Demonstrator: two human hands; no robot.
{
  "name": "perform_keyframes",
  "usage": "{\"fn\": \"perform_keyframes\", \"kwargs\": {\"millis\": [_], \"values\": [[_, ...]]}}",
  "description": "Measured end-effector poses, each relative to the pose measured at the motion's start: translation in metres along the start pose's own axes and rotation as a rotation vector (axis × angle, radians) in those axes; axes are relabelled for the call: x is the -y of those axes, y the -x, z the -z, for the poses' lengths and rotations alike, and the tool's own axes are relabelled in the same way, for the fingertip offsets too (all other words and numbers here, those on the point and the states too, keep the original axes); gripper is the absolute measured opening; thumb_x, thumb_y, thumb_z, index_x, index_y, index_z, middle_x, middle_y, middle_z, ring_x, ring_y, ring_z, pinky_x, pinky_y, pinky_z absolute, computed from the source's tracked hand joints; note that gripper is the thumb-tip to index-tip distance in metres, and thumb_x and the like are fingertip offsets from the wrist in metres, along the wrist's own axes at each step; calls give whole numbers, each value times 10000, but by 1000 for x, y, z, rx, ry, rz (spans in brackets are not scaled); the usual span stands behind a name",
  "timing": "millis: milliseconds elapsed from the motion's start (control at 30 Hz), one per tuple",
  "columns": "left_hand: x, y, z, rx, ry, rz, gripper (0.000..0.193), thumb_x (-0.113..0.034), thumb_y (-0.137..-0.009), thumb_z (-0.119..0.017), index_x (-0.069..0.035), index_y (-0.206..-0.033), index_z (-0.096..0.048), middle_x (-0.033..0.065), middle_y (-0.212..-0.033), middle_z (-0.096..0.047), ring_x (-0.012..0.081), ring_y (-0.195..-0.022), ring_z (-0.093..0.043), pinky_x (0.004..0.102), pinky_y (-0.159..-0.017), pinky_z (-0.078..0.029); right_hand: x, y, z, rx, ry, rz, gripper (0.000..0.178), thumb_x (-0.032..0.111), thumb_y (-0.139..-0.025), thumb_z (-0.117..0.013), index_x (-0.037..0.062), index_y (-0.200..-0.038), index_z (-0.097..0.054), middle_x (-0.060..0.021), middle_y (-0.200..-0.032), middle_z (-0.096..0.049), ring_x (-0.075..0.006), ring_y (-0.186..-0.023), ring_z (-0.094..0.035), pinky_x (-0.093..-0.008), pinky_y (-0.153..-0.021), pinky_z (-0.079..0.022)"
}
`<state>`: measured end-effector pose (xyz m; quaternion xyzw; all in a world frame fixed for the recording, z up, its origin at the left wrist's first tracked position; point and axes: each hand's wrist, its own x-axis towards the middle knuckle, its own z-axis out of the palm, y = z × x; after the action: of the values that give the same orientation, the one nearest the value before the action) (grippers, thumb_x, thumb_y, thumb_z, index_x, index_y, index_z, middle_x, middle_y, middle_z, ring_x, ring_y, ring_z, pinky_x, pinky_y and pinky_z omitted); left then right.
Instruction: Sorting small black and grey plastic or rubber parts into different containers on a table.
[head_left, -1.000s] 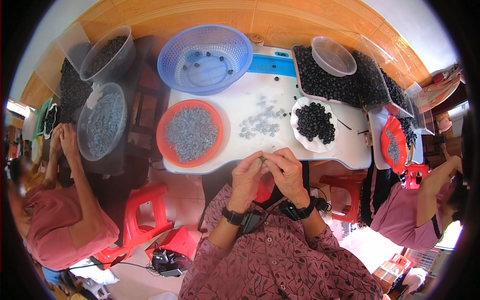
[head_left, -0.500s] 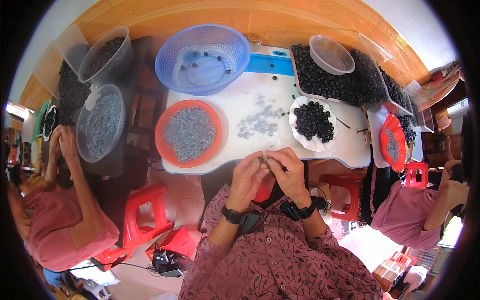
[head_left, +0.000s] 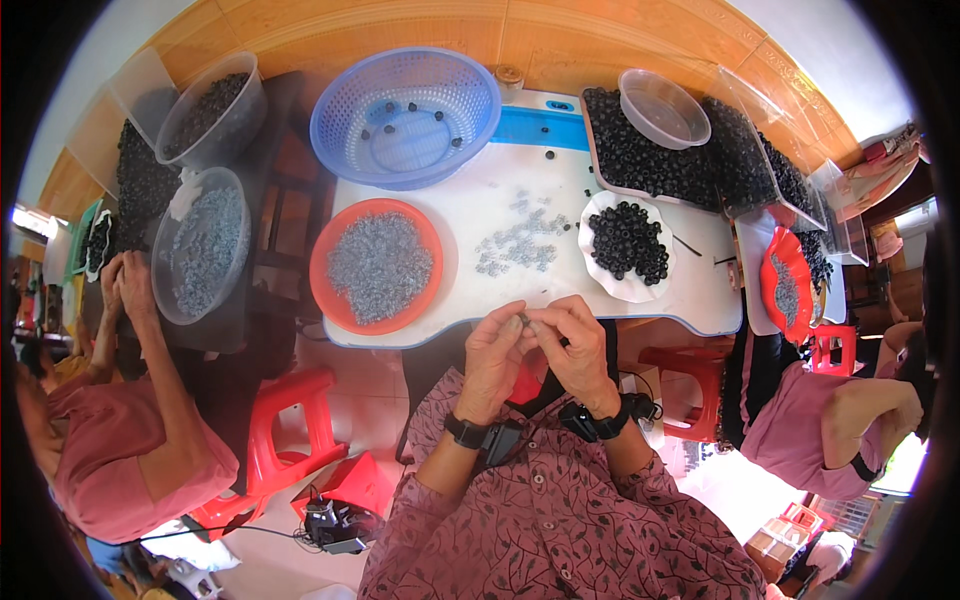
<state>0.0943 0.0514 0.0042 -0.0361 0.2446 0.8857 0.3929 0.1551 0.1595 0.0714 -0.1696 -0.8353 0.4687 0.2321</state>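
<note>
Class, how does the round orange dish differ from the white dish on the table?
The orange dish has a smooth rim; the white dish has a wavy one. The orange dish looks larger than the white dish. The orange dish holds pale pieces, the white dish black pieces. Both stand on the table.

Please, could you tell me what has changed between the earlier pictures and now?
At right, the pink-topped co-worker's arm shifted downward in the picture. The person's bare left hand and bare right hand moved only slightly, pinching a small dark piece; nothing was visibly taken or released. The round orange-red plastic bowl and round blue perforated plastic basket stayed put.
</note>
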Motion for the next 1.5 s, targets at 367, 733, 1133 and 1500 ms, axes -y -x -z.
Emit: {"fn": "perform_keyframes", "kwargs": {"millis": [367,733,1133,1500], "values": [[0,0,4,-20,38,49,242,-83,-989,-541,15,-1205,-588,96,-1069,-660,137,-926,-638,276,-831,-545,-8,1,1,-22,0,-12,204,-58,-830,-676,-13,-1023,-626,-100,-915,-623,-156,-762,-689,-250,-621,-537],[0,-1,3,12,-36,60,243,-78,-976,-562,15,-1197,-602,100,-1074,-663,129,-907,-645,257,-803,-558,-13,2,13,-8,-75,-141,171,-44,-808,-709,-13,-952,-622,-89,-861,-664,-144,-765,-687,-248,-639,-539],[1,0,-3,16,-28,61,235,-81,-975,-568,17,-1184,-613,85,-1046,-667,123,-891,-646,245,-789,-556,-10,-3,17,11,-68,-2,125,-59,-781,-714,-19,-893,-678,-87,-831,-648,-157,-732,-669,-252,-628,-528],[2,1,-1,-6,-115,44,234,-72,-960,-592,19,-1173,-628,74,-1006,-671,121,-842,-646,232,-759,-548,-12,-4,17,52,-34,9,122,-54,-786,-708,-21,-899,-679,-84,-839,-630,-158,-715,-662,-255,-614,-534]]}}
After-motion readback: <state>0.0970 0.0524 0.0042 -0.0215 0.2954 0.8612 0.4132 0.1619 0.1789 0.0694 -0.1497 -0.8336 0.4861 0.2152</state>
